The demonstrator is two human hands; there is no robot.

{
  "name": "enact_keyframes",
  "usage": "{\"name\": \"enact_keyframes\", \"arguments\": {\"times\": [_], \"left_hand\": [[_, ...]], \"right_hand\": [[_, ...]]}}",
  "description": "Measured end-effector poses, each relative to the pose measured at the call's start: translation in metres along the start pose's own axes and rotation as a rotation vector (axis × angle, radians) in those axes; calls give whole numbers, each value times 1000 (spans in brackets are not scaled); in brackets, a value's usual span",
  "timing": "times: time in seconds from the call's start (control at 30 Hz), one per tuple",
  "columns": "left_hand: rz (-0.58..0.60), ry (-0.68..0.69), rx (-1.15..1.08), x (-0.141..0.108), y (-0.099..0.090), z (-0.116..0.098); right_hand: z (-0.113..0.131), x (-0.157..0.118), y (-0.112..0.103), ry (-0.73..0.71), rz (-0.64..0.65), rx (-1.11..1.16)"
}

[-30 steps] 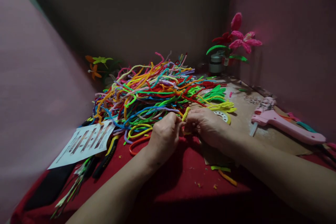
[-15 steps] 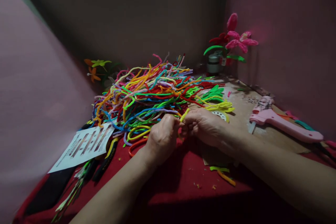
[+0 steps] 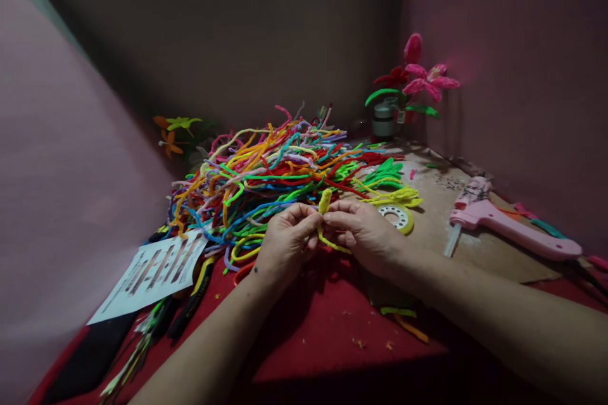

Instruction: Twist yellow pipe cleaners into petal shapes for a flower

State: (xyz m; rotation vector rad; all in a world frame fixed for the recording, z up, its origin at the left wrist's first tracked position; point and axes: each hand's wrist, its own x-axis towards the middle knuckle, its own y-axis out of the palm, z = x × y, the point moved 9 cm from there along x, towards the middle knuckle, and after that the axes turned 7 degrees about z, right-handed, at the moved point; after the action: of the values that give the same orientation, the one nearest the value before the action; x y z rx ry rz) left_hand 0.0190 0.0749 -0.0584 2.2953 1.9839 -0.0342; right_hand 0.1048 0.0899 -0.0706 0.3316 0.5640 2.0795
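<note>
Between my two hands stands a yellow pipe cleaner (image 3: 325,201), folded into a thick upright piece with a tail running down to the right. My left hand (image 3: 291,235) pinches its lower part between thumb and fingers. From the other side my right hand (image 3: 363,228) closes its thumb and fingertips on the same piece. Just behind the hands lies a large tangled pile of coloured pipe cleaners (image 3: 266,171). A roll of tape (image 3: 398,218) with a yellow rim sits beside my right hand.
A pink glue gun (image 3: 513,228) rests on a brown board (image 3: 427,247) at right. Pink flowers (image 3: 431,81) rise at the back near a small grey canister (image 3: 384,119). At left are a printed sheet (image 3: 152,272), black-and-yellow handled pliers (image 3: 192,300) and a black case (image 3: 90,354). Offcuts (image 3: 411,328) lie in front.
My fingers have shifted on the yellow pipe cleaner, and its thick folded part now points up between them with a tail showing below. The tape roll is more exposed as my right hand moved.
</note>
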Motion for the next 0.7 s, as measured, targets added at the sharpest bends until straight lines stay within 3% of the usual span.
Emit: {"name": "enact_keyframes", "arguments": {"times": [0.1, 0.27, 0.5, 0.7], "left_hand": [[35, 1, -11, 1, 1, -1], [20, 99, 77, 0, -2, -14], [142, -31, -169, 3, 6, -2], [99, -32, -208, 2, 3, -8]], "right_hand": [[1, -1, -1, -2, -28, -7], [9, -5, -4, -17, -90, -229], [9, -5, 1, 1, -16, -335], [7, -5, 6, 15, 45, -269]]}}
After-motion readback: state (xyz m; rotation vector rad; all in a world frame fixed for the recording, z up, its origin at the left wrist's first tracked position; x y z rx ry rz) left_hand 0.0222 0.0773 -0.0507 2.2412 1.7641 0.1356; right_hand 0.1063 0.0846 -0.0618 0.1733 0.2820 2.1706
